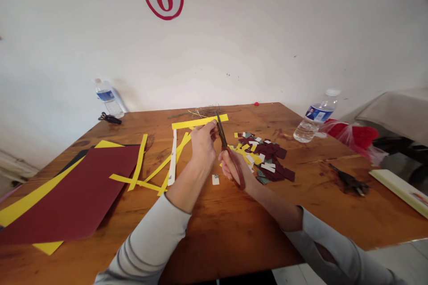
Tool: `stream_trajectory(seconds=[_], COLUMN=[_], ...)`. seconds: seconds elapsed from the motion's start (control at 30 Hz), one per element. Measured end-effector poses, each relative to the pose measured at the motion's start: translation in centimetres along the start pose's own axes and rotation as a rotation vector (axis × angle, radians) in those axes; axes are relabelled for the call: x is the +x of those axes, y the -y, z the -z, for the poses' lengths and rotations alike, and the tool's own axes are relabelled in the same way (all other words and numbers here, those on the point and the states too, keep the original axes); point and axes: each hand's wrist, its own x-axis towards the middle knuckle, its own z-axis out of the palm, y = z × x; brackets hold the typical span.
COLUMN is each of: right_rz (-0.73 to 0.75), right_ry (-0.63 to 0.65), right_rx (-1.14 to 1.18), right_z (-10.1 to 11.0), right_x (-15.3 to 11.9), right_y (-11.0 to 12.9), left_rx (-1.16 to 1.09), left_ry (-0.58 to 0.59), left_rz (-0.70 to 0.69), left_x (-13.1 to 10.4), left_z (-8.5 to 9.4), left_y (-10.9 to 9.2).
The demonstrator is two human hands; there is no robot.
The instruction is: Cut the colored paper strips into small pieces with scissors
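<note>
My left hand (204, 141) pinches a yellow paper strip (190, 123), which runs level across the far part of the table. In my right hand (236, 164) is a pair of scissors (240, 177) with dark red handles. Their blades point away from me and meet the strip near its right end, just right of my left fingertips. To the left lie more yellow strips (138, 162) and a white strip (173, 160). Beside my right hand is a heap of small cut paper pieces (272, 153) in maroon, yellow, white and grey. One white piece (216, 180) lies apart, below my hands.
Maroon sheets (76, 196) over yellow ones cover the table's left side. A water bottle (109, 100) stands at the back left, another (314, 118) at the right. A dark object (351, 181) and a pale box (401, 190) lie at the right edge. A wall closes the back.
</note>
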Motion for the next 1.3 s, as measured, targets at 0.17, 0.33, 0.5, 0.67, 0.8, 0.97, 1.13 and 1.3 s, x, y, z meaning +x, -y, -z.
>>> stream_trajectory(seconds=[0.17,0.33,0.5,0.67,0.8,0.97,1.13,1.3], right_rz=[-0.036,-0.036,-0.04,-0.042,-0.03,0.002,0.011,-0.023], right_ry=[0.0,0.01,-0.027,-0.013,-0.066,-0.122,-0.12,-0.085], right_rx=[0.019,0.008,-0.002,-0.001,-0.018,-0.02,-0.056,-0.027], right_z=[-0.2,-0.4,-0.4,-0.3,-0.3,-0.3,-0.3,-0.3], right_x=[-0.2,-0.8,-0.7,-0.7,-0.3,-0.1,-0.5,-0.5], right_y=[0.3,0.7,0.5,0.4,0.0,-0.5,0.0,0.2], left_rx=[-0.007,-0.006,-0.007,-0.011,-0.021,-0.028,-0.034,-0.04], left_ry=[-0.017,-0.017,-0.016,-0.025,-0.033,-0.033,-0.03,-0.036], left_rz=[-0.011,-0.037,-0.038,-0.044,-0.043,-0.03,-0.032,-0.028], left_x=[0.3,0.6,0.7,0.7,0.6,0.3,0.1,0.3], left_z=[0.2,0.5,0.6,0.6,0.6,0.3,0.0,0.1], left_y=[0.0,0.0,0.1,0.0,-0.2,-0.4,-0.7,-0.6])
